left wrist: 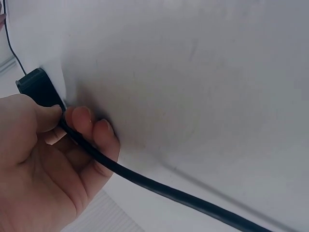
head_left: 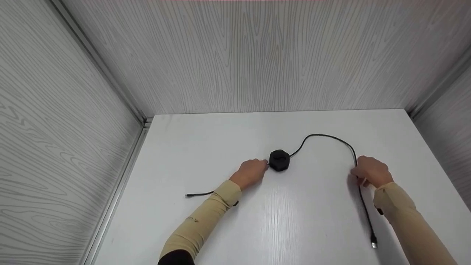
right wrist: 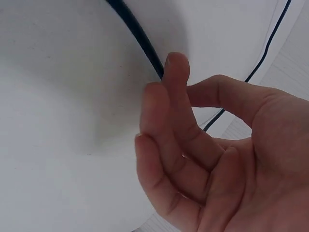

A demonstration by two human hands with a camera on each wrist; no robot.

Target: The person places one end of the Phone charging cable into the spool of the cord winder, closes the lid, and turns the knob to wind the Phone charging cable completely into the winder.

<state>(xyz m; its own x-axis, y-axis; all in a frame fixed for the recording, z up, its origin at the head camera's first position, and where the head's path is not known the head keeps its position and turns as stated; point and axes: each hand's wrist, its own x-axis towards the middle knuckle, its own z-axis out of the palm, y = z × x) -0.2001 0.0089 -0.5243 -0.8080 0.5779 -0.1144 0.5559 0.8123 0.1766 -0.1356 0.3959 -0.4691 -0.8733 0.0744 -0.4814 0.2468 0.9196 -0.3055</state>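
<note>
A black cable [head_left: 333,137] runs through a hexagonal black case [head_left: 279,160] lying on the white table. My left hand [head_left: 251,173] pinches the cable between thumb and fingers right beside the case's left side. From there the left stretch [left wrist: 169,191] passes across the fingers and under the forearm to a small plug [head_left: 190,195]. On the other side the cable arcs up and over to my right hand [head_left: 373,171], which pinches it between thumb and fingertips. Below that hand the cable hangs toward the front, ending in a metal-tipped plug [head_left: 374,241].
Pale wood-grain panels stand at the back [head_left: 257,55], the left [head_left: 55,129] and the right of the white table [head_left: 206,140]. A metal rail [head_left: 114,195] follows the table's left edge. Both forearms, in beige sleeves, reach in from the front.
</note>
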